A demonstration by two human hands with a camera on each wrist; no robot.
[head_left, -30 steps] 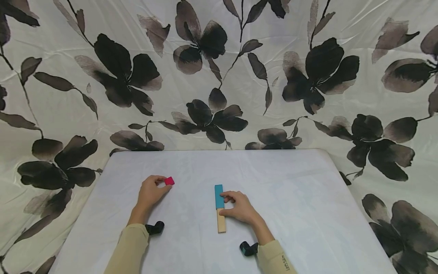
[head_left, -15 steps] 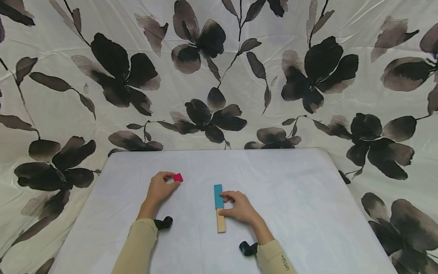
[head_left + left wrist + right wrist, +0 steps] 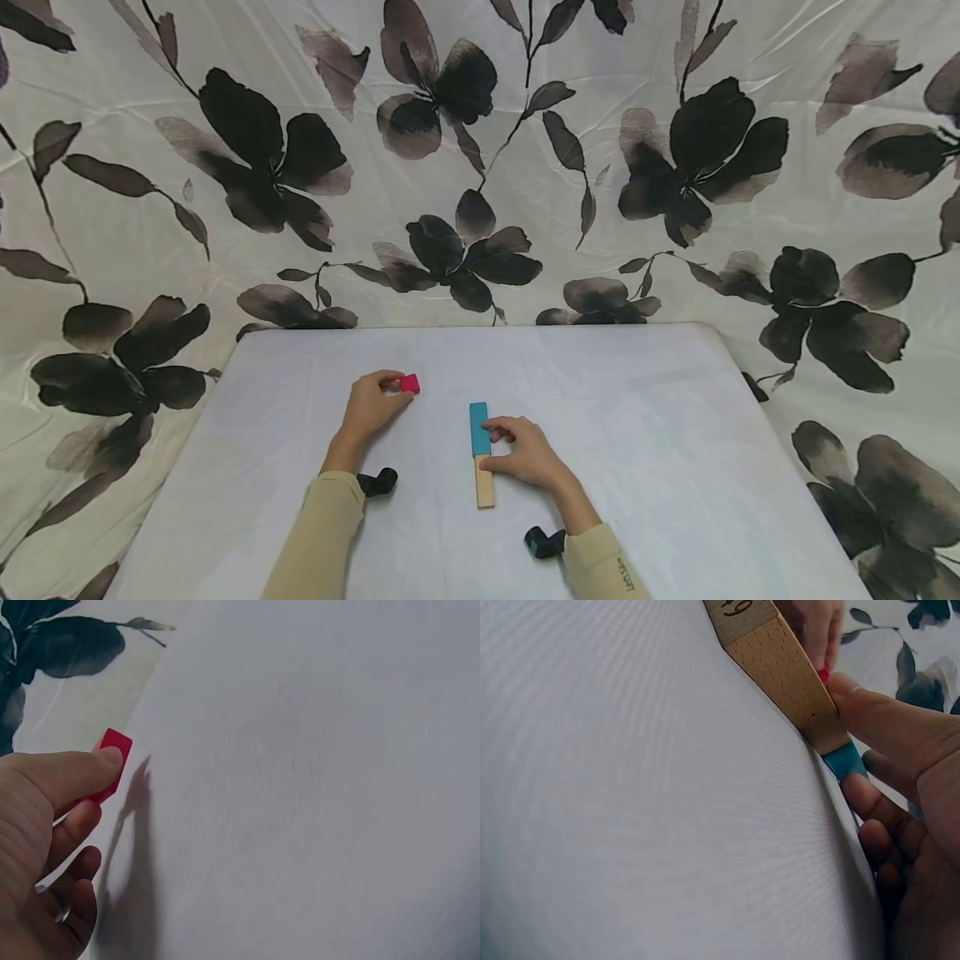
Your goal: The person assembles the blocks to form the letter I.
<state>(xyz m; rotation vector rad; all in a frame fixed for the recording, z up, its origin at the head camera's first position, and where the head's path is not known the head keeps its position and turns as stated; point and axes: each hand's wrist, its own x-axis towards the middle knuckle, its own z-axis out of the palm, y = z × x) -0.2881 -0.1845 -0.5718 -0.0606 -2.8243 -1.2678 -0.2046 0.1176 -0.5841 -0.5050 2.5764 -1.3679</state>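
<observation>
In the head view, my left hand [image 3: 371, 407] pinches a small red block [image 3: 409, 383] between thumb and fingertips, left of the table's middle. The left wrist view shows the thumb pressed on the red block [image 3: 118, 765], other fingers curled below. A blue block [image 3: 479, 428] and a plain wooden block [image 3: 485, 483] lie end to end in a line. My right hand [image 3: 527, 454] rests at their right side, its thumb touching the wooden block and a fingertip touching the blue one. In the right wrist view, dark marks show on the wooden block's end [image 3: 739, 615].
All of this is on a table with a white cover [image 3: 645, 400]. Its far edge meets a hanging cloth [image 3: 570, 200] with dark flowers. A dark wrist camera [image 3: 378, 482] sits by the left sleeve, and another camera [image 3: 544, 543] by the right.
My left hand has carried the red block to the right and slightly away from me, closer to the blue block. The right hand and the two lined-up blocks have stayed in place.
</observation>
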